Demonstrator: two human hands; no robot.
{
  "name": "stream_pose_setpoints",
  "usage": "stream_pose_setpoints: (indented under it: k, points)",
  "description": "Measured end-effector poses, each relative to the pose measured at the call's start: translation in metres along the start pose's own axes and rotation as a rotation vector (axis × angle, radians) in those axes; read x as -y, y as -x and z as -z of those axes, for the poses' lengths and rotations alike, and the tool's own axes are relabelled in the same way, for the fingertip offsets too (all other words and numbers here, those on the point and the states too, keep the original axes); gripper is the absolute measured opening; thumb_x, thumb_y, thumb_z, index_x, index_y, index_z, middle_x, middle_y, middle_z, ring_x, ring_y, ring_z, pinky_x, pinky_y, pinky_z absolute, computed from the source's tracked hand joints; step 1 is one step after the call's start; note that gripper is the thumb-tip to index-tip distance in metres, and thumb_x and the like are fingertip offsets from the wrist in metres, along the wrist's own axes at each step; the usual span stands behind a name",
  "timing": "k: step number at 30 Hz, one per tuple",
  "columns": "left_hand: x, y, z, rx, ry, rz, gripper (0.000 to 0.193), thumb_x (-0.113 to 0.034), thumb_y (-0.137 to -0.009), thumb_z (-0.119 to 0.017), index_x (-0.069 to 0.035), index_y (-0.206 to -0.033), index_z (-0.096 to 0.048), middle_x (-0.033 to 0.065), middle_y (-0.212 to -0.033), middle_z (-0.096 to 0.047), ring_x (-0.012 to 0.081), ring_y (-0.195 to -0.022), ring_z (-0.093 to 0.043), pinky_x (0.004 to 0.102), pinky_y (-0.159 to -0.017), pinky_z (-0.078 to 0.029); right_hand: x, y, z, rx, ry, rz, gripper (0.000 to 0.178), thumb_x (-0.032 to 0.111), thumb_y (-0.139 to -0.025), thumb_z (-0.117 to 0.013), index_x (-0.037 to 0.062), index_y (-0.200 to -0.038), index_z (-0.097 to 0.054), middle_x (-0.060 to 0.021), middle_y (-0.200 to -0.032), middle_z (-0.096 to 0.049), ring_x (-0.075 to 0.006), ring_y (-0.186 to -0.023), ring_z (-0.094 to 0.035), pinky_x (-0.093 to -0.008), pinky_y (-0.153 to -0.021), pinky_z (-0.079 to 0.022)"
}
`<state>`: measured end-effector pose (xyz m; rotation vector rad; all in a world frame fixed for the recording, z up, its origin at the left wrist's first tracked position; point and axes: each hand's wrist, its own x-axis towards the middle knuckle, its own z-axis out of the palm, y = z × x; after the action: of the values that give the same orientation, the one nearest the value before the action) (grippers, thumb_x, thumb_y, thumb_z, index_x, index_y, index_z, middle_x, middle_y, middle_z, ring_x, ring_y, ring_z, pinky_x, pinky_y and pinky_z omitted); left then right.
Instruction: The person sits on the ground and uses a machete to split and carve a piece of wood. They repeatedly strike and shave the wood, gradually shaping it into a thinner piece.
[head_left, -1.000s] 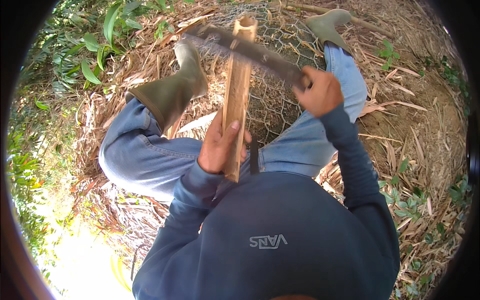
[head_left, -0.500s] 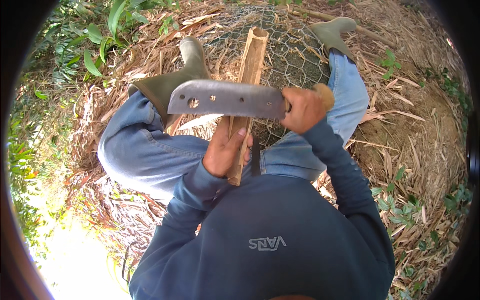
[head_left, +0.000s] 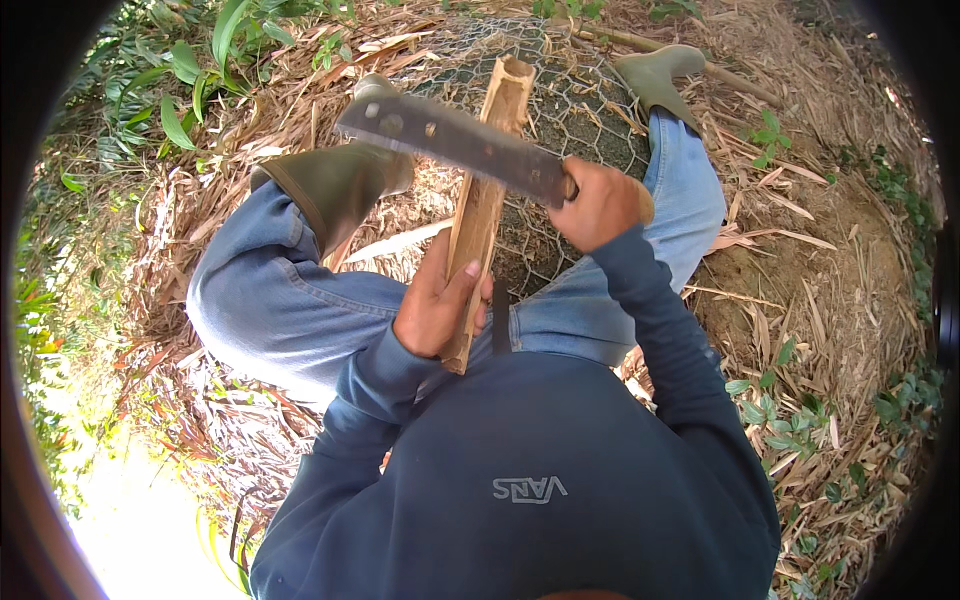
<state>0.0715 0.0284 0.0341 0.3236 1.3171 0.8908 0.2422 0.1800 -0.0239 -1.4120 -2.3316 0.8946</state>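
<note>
My left hand (head_left: 440,298) is closed around the lower part of a split bamboo piece (head_left: 478,222), its hollow side turned up and its far end resting toward the wire mesh. In my right hand (head_left: 601,205) is the wooden handle of a machete (head_left: 455,143), fingers wrapped round it. The broad dark blade, with several holes near its tip, crosses over the upper half of the bamboo and points to the left. Whether the blade touches the bamboo, I cannot tell.
A mound covered with wire mesh (head_left: 580,150) lies between my green boots (head_left: 335,190). Dry leaves and bamboo strips (head_left: 790,330) litter the ground. Green plants (head_left: 180,110) grow at the far left. A long pole (head_left: 740,82) lies behind the right boot.
The machete has tilted, its tip swinging up and away while the handle end stays low. My left hand and the bamboo have shifted slightly left.
</note>
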Motion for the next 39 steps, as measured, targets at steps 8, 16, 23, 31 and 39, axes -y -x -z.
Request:
stream_pose_setpoints:
  k: [8,16,23,31,39]
  points:
    - [0.003,-0.001,-0.001,0.055,0.006,-0.005,0.041,-0.017,-0.102,-0.046,-0.004,-0.139,-0.033,0.0074,-0.082,-0.056,0.0132,-0.057,-0.055,0.0254,-0.048,-0.048,-0.025,-0.021,0.005,0.023,0.131,-0.153,0.026,0.033,-0.074,-0.071,0.0086,-0.076,-0.063,-0.0162,-0.073,-0.066,-0.0388,-0.071,-0.065,-0.0483,-0.066,-0.051]
    - [0.006,0.000,-0.004,0.054,-0.001,0.031,0.041,-0.017,-0.103,-0.045,-0.006,-0.140,-0.033,0.0066,-0.082,-0.055,0.0122,-0.057,-0.055,0.0250,-0.049,-0.049,-0.035,-0.025,0.004,-0.047,0.158,-0.121,0.023,0.027,-0.073,-0.074,0.0072,-0.077,-0.065,-0.0162,-0.068,-0.063,-0.0383,-0.067,-0.064,-0.0458,-0.060,-0.049]
    - [0.003,-0.002,-0.003,0.090,-0.002,0.074,0.048,-0.018,-0.103,-0.046,-0.005,-0.146,-0.028,0.0068,-0.082,-0.056,0.0122,-0.056,-0.055,0.0247,-0.050,-0.049,-0.042,-0.028,0.008,0.057,0.269,-0.084,0.024,0.032,-0.073,-0.071,0.0093,-0.080,-0.068,-0.0173,-0.074,-0.067,-0.0389,-0.073,-0.066,-0.0491,-0.066,-0.052]
    - [0.012,-0.016,0.003,-0.018,-0.004,-0.012,0.047,-0.014,-0.101,-0.045,-0.005,-0.144,-0.029,0.0089,-0.091,-0.058,0.0118,-0.063,-0.055,0.0253,-0.054,-0.049,-0.013,0.006,0.023,0.115,-0.013,0.030,0.027,0.029,-0.075,-0.071,0.0032,-0.081,-0.065,-0.0181,-0.070,-0.062,-0.0394,-0.065,-0.062,-0.0443,-0.057,-0.046]
    - [0.006,-0.002,-0.001,0.082,0.065,0.107,0.054,-0.013,-0.101,-0.046,-0.008,-0.149,-0.023,0.0068,-0.089,-0.055,0.0121,-0.063,-0.053,0.0248,-0.053,-0.047,-0.019,0.000,-0.008,0.081,0.034,-0.047,0.023,0.028,-0.075,-0.071,0.0066,-0.075,-0.062,-0.0168,-0.068,-0.061,-0.0384,-0.066,-0.063,-0.0455,-0.058,-0.047]
